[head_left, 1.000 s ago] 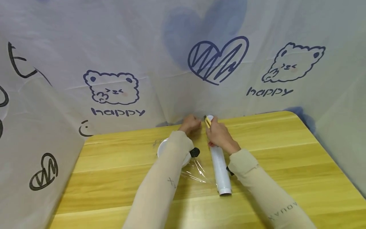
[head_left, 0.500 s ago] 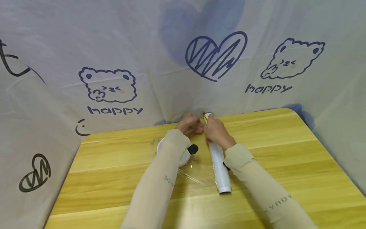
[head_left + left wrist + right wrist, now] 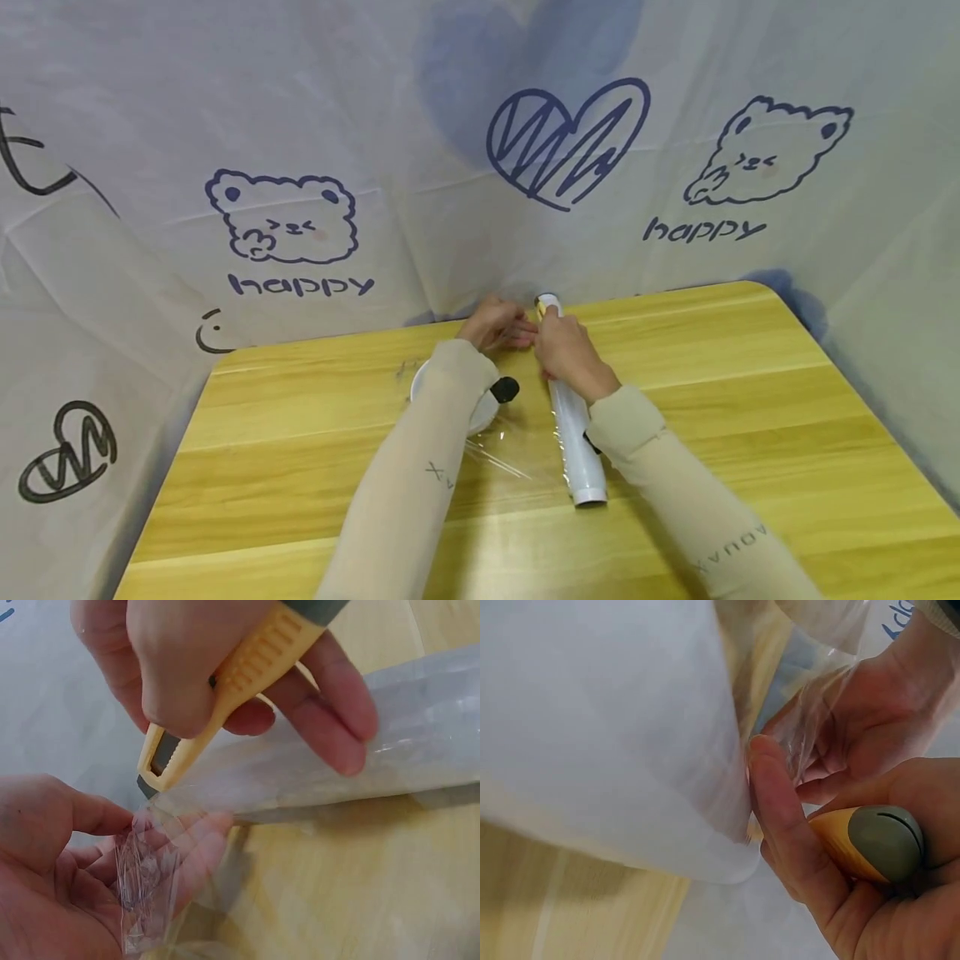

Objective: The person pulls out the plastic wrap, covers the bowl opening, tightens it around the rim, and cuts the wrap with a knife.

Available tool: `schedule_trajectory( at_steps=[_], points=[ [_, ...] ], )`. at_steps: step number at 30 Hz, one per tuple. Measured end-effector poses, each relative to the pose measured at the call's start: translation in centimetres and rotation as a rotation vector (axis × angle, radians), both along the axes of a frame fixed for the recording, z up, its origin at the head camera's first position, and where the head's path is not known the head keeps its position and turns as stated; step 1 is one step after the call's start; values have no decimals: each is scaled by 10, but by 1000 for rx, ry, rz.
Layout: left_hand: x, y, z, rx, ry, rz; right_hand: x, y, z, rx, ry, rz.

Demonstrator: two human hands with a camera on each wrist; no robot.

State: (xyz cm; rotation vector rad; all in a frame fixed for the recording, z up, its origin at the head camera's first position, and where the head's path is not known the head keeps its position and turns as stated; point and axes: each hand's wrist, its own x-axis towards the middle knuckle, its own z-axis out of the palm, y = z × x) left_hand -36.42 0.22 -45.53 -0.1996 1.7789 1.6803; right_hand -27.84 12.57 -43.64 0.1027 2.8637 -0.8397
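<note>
My left hand (image 3: 495, 323) is near the table's far edge. Its thumb and fingers pinch the bunched edge of clear cling film (image 3: 146, 892). My right hand (image 3: 567, 348) grips a yellow and grey-green utility knife (image 3: 255, 664), its narrow end beside the film and the left thumb. Under the right hand lies a long white roll of cling film (image 3: 576, 442), pointing away from me. In the right wrist view, an outstretched right finger touches the film at the roll's edge. A round white dish (image 3: 483, 412) is mostly hidden under the left forearm; film stretches near it.
The wood-grain table (image 3: 300, 450) reaches a pale printed cloth (image 3: 420, 167) at the back and sides. Black wrist-camera parts (image 3: 505, 389) stick out at the left cuff, close to the dish.
The left hand has shifted slightly toward the right hand and its fingers have spread beneath the film. The utility knife has tipped lower beside the roll. The head view has shifted a little.
</note>
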Motion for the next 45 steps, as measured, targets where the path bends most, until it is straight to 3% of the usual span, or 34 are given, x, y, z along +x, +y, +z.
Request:
schedule_trajectory(
  at_steps=[8, 16, 27, 33, 45],
  points=[
    [0, -1, 6, 30, -11, 0, 8, 2, 7, 7, -35, 31],
    [0, 0, 4, 41, -1, -6, 22, 6, 5, -20, -6, 55],
    [1, -2, 0, 8, 64, 6, 36, 5, 2, -62, -11, 48],
    [0, -4, -3, -41, 104, -19, 43, 4, 1, -103, -18, 44],
    [1, -4, -6, 2, 76, 72, 56, 5, 2, -164, -21, 38]
  ],
)
